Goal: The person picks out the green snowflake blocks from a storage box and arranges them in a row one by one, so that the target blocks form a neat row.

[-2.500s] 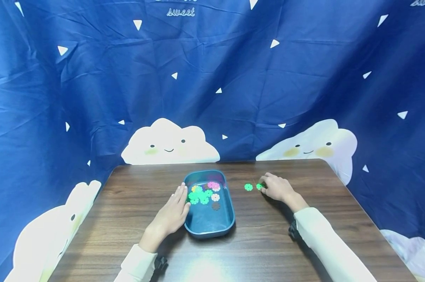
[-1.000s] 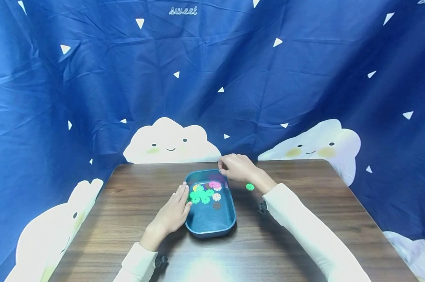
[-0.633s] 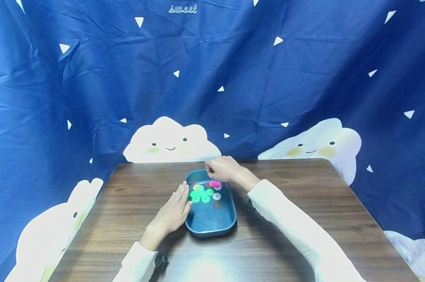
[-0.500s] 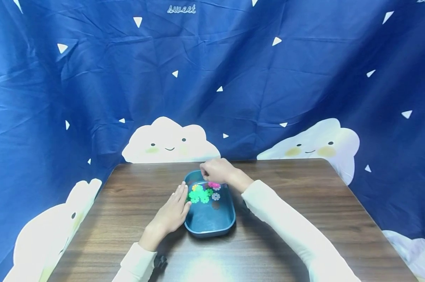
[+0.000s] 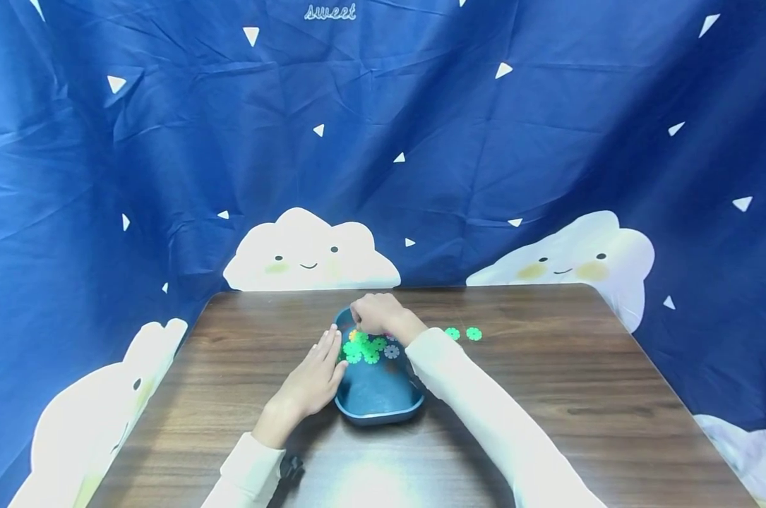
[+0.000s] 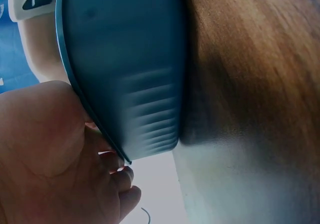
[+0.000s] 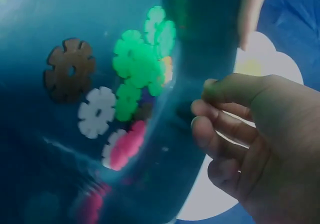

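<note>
A teal plastic tray (image 5: 383, 406) stands on the table with several notched snowflake discs inside: a green cluster (image 7: 137, 64), a white disc (image 7: 97, 112), a brown disc (image 7: 70, 71) and a pink one (image 7: 127, 146). My left hand (image 5: 309, 381) rests along the tray's left rim with its fingers extended. Over the far end of the tray is my right hand (image 5: 383, 314). In the right wrist view its fingers bend loosely, thumb and fingertips near each other, and nothing shows between them. Two green discs, one nearer (image 5: 452, 334) and one farther right (image 5: 474, 334), lie on the table.
The wooden table (image 5: 548, 395) carries the tray near its middle. Behind it hangs a blue curtain (image 5: 383, 106) printed with clouds and white triangles. My right forearm crosses the tray's right side.
From the green disc on the right of the table, my right hand has moved left over the tray and lowered toward its far end. That disc stays on the table. The left hand holds its place.
</note>
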Demonstrator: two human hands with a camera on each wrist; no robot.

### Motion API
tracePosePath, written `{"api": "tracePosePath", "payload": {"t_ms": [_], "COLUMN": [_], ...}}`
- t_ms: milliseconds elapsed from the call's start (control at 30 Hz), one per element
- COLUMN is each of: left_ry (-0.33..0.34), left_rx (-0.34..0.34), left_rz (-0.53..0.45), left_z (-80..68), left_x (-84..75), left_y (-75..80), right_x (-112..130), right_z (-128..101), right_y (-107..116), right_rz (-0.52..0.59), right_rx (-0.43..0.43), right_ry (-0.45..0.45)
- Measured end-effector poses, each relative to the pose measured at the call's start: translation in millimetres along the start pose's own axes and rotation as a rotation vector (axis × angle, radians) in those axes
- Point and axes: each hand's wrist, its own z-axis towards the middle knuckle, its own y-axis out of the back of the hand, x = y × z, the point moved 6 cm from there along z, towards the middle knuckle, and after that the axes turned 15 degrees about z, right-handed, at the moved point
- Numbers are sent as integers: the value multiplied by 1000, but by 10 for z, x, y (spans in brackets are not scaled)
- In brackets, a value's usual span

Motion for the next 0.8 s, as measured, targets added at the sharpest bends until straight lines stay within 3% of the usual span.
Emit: {"api": "tracePosePath", "payload": {"t_ms": [133, 367, 533, 800], "left_ry": [-6, -3, -1, -6], "left_rx": [-8, -19, -8, -15], "left_rz": [8, 4, 13, 1], "left_z": [4, -2, -4, -2], "left_x": [-3, -6, -10, 3], "left_y": [-18, -4, 0, -21], "right_x": [-43, -31, -7, 26], "right_z": [29, 63, 65, 51], "right_y": [-103, -261, -321, -321], "right_rz": [-28, -92, -158, -160], "right_rx": [49, 109, 122, 113], "right_ry": [-59, -83, -83, -99]}}
